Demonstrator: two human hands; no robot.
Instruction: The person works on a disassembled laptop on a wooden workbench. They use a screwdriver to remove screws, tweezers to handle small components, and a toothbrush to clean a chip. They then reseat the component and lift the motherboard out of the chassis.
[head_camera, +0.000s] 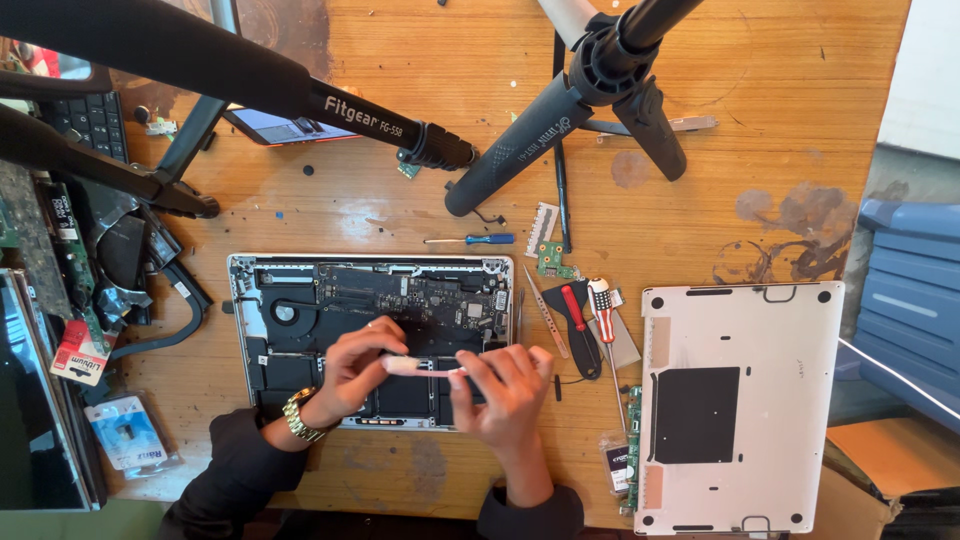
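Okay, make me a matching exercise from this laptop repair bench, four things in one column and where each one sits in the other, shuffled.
Things:
1. pale strip
2. blue screwdriver
3. bottom cover
4. phone

Places:
A. far side of the opened laptop, alone on the wood
B. between left hand and right hand
C. under a tripod leg
D. right of the tools, inner side up

Pairs: 1-B, 2-A, 3-D, 4-C

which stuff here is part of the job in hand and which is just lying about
In use: left hand, right hand, pale strip held between them, open laptop.

Lying about: blue screwdriver, tweezers, bottom cover, phone, tripod.
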